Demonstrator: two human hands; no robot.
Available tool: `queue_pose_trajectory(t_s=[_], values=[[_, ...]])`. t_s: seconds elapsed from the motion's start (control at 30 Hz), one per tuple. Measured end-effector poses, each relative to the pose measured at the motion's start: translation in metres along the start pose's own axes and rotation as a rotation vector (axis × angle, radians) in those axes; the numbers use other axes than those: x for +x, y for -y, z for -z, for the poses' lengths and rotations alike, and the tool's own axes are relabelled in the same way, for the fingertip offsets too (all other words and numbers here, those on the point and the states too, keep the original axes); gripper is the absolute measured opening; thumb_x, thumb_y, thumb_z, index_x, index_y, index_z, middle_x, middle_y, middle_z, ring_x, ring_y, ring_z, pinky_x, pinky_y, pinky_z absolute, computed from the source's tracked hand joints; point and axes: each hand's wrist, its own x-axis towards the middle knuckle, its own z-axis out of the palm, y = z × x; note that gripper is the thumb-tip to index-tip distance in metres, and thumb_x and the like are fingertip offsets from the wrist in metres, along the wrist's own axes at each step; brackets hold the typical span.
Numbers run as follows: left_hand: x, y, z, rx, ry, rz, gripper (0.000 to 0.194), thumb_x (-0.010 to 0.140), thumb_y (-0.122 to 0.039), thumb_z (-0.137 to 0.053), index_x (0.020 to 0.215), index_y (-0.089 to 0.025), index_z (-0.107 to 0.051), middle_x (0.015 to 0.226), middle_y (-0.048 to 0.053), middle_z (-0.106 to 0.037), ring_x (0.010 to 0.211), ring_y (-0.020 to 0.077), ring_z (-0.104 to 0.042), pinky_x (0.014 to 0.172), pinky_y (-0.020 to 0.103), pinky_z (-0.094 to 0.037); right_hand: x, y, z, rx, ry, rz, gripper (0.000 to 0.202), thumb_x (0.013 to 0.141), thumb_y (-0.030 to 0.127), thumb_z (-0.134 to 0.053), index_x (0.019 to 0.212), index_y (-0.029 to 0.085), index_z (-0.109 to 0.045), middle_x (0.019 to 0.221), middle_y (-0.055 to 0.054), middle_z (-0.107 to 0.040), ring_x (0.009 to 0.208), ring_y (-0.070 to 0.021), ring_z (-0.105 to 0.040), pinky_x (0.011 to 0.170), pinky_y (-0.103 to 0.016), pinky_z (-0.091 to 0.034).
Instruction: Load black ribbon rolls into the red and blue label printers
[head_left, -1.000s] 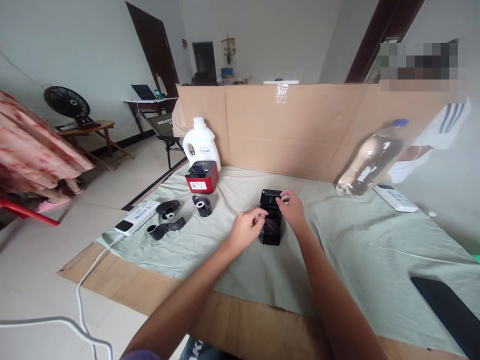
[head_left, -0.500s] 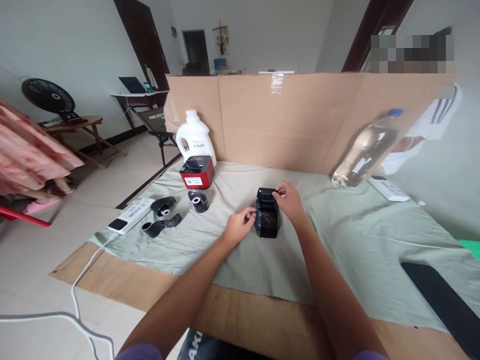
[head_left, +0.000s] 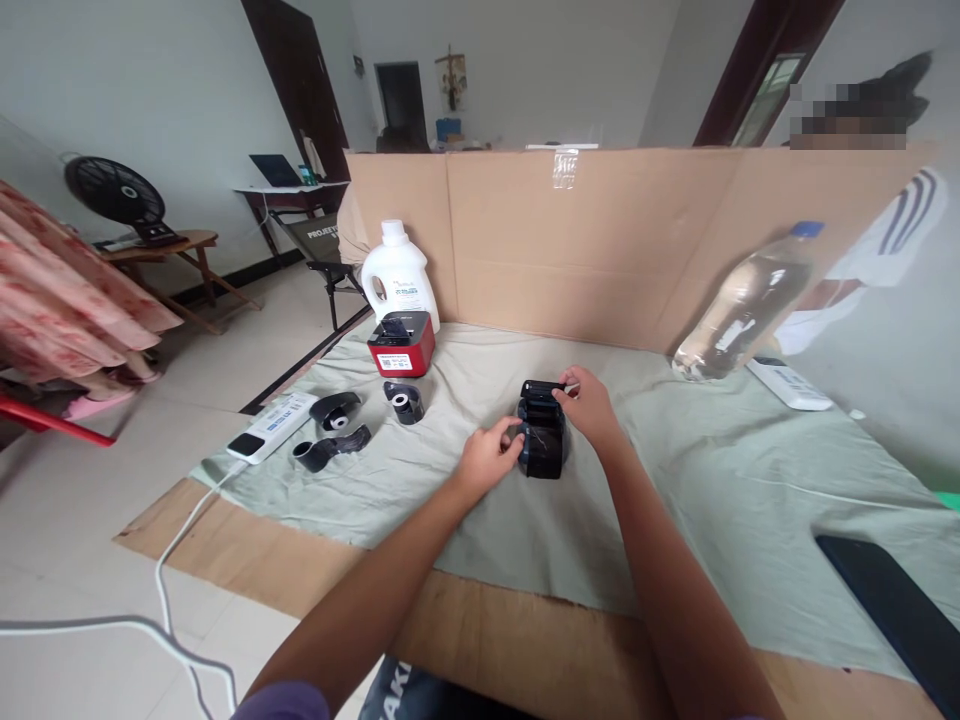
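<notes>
A small dark device [head_left: 541, 450], which looks like a portable printer, stands on the cloth in front of me with its lid [head_left: 541, 388] raised. A black film covers its near part. The fingers of my left hand [head_left: 489, 460] hold the device's left side, thumb and forefinger bent against it. Up at the lid's right end, my right hand [head_left: 587, 400] pinches the edge between thumb and fingers. Off to the left lie two black rolls with white cores, one roll [head_left: 405, 404] nearer me and another roll [head_left: 337, 412] beyond, plus a curled black strip [head_left: 331, 448].
A red and black box-shaped device [head_left: 403, 345] stands before a white jug [head_left: 397, 270]. White power strips [head_left: 274, 428] lie left and right. A large bottle [head_left: 746, 305] leans on the cardboard screen [head_left: 570, 240]. A phone [head_left: 892, 610] lies front right. A person sits behind the screen.
The view has shifted slightly, so everything sits a little further right. My left fingers have moved closer onto the device's side. My right hand stays at the lid.
</notes>
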Motion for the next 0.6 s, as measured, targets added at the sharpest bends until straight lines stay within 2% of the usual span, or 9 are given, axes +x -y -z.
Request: queue_pose_trajectory(t_s=[0.1, 0.23, 0.33, 0.47, 0.6], values=[[-0.001, -0.004, 0.001, 0.0, 0.015, 0.02, 0.042, 0.093, -0.037, -0.052, 0.129, -0.02, -0.063, 0.067, -0.001, -0.072, 0.066, 0.0167, -0.068, 0.07, 0.025, -0.051, 0.0, -0.001, 0.001, -0.001, 0.013, 0.013, 0.01, 0.075, 0.023, -0.058, 0.085, 0.022, -0.056, 0.094, -0.003, -0.063, 0.069, -0.0153, -0.054, 0.075, -0.034, -0.047], [-0.006, -0.015, 0.001, 0.067, 0.063, 0.101, 0.058, 0.092, -0.039, -0.054, 0.144, -0.015, -0.052, 0.068, 0.002, -0.074, 0.074, 0.022, -0.071, 0.069, 0.029, -0.052, 0.0, -0.001, 0.002, 0.0, 0.021, 0.031, 0.012, 0.075, 0.022, -0.058, 0.087, 0.022, -0.059, 0.095, -0.004, -0.063, 0.077, -0.0173, -0.056, 0.077, -0.034, -0.047], [-0.011, -0.023, -0.002, 0.101, 0.086, 0.123, 0.065, 0.091, -0.042, -0.055, 0.148, -0.012, -0.047, 0.069, 0.004, -0.075, 0.077, 0.0243, -0.072, 0.07, 0.031, -0.052, 0.001, 0.0, 0.002, -0.005, 0.028, 0.029, 0.013, 0.074, 0.021, -0.058, 0.087, 0.021, -0.061, 0.095, -0.004, -0.063, 0.079, -0.0178, -0.057, 0.077, -0.035, -0.047], [-0.016, -0.026, -0.007, 0.039, 0.081, 0.139, 0.068, 0.089, -0.042, -0.057, 0.15, -0.013, -0.045, 0.069, 0.003, -0.075, 0.072, 0.0223, -0.071, 0.069, 0.03, -0.051, 0.001, 0.0, 0.002, -0.015, 0.033, 0.009, 0.012, 0.074, 0.02, -0.058, 0.086, 0.021, -0.061, 0.094, -0.003, -0.063, 0.074, -0.0168, -0.056, 0.076, -0.035, -0.048], [-0.018, -0.027, -0.011, -0.045, 0.052, 0.133, 0.072, 0.087, -0.039, -0.06, 0.153, -0.017, -0.04, 0.07, -0.001, -0.074, 0.066, 0.0184, -0.068, 0.066, 0.028, -0.051, 0.001, -0.002, 0.003, -0.032, 0.045, 0.036, 0.012, 0.074, 0.019, -0.059, 0.085, 0.022, -0.061, 0.093, -0.004, -0.062, 0.078, -0.018, -0.057, 0.076, -0.034, -0.047]])
